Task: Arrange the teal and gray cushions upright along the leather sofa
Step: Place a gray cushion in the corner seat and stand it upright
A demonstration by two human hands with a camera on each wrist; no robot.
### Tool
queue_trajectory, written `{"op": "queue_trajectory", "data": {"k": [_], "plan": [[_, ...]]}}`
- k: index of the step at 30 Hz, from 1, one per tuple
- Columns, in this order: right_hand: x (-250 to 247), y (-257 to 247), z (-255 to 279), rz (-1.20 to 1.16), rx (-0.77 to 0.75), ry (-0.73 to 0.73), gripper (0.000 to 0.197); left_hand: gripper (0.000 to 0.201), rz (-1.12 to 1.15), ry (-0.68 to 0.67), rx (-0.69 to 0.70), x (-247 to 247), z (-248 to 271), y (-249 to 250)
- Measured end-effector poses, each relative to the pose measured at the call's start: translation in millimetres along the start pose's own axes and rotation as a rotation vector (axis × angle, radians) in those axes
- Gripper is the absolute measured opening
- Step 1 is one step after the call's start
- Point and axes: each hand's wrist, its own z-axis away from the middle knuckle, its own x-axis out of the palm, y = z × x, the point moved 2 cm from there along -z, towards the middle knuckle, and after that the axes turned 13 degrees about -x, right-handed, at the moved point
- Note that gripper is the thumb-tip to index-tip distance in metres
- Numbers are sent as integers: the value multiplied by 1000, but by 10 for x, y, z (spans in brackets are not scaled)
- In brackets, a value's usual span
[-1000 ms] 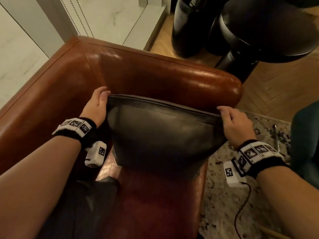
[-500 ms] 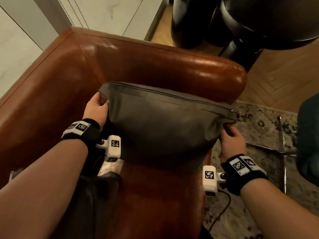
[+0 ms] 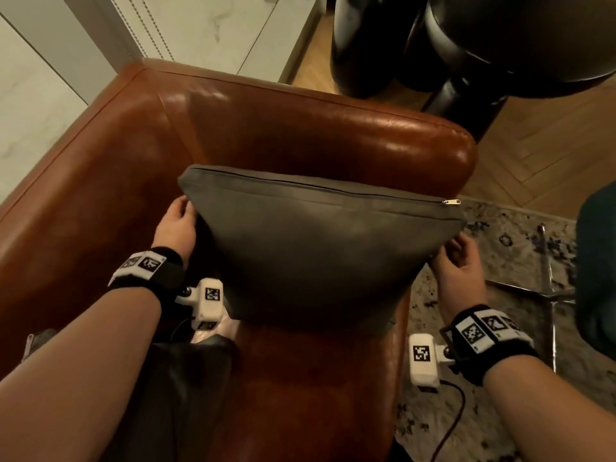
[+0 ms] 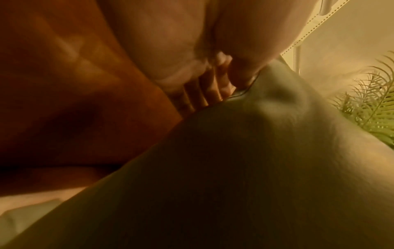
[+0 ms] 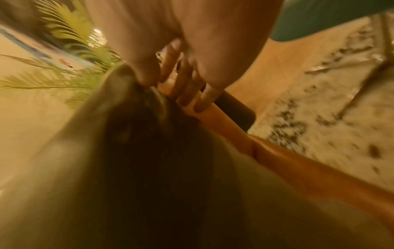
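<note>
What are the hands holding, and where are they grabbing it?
The gray cushion. The left hand pinches its upper left corner; the right hand grips its right edge, just below the zipper corner.

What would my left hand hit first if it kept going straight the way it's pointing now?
Probably the sofa backrest. The left hand grips the gray cushion at its upper left corner and points up and forward toward the leather; depth is unclear from the head view.

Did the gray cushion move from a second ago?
Yes. The gray cushion has tipped toward the person, away from the sofa's armrest; more leather shows above its zipper edge now.
</note>
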Motion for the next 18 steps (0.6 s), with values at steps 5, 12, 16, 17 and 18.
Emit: {"op": "queue_trajectory", "data": {"k": [5, 12, 16, 17, 18], "plan": [[281, 23, 88, -43, 128, 108, 36, 20, 85, -80, -26, 119, 53, -99], [97, 40, 5, -26, -11, 200, 24, 13, 125, 69, 57, 57, -97, 74], [85, 172, 61, 43, -26, 69, 23, 13, 13, 27, 84, 110, -55, 18], [79, 195, 95, 63, 0, 11, 21, 19, -8, -8, 37, 100, -41, -70], [75, 208, 127, 68, 35, -37, 25, 31, 19, -52, -26, 99, -12, -166]]}}
